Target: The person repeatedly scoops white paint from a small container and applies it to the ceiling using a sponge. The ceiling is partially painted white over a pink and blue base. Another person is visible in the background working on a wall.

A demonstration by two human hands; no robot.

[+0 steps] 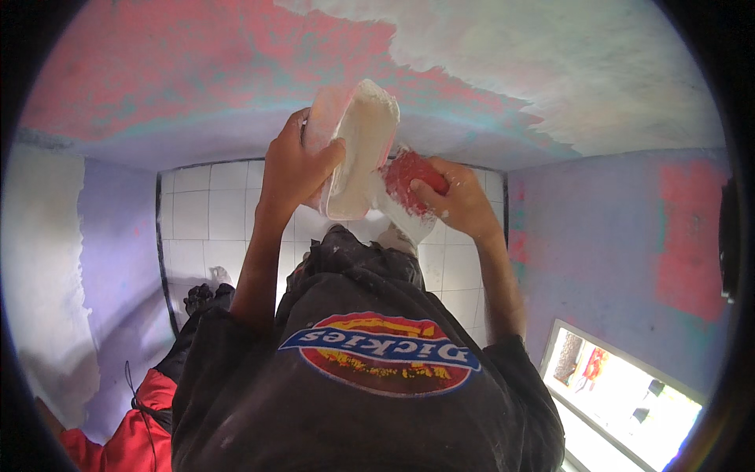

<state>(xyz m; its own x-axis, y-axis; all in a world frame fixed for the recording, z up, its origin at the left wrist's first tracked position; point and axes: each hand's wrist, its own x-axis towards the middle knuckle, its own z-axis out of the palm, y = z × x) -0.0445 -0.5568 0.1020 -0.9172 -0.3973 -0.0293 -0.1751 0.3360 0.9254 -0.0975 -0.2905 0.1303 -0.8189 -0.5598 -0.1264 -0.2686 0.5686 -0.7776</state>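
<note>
My left hand [292, 165] grips a long, pale pinkish plastic trough [324, 119] by its side, thumb over the near wall. White wall putty [368, 140] coats the inside and the rim of the trough. In my right hand [462, 198] is a putty knife [409, 179] with a red, putty-smeared handle. The knife is right beside the trough's right edge, and its pale, putty-smeared blade points down; whether it touches the trough I cannot tell. Both hands are in front of my body, above the tiled floor.
Ahead rises a wall [197, 67] with pink and turquoise patches and white putty at its upper right. Side walls [605, 228] stand close on both sides. A bright window [621, 393] is at the lower right. Another person in red [145, 417] is at the lower left, near white floor tiles [228, 200].
</note>
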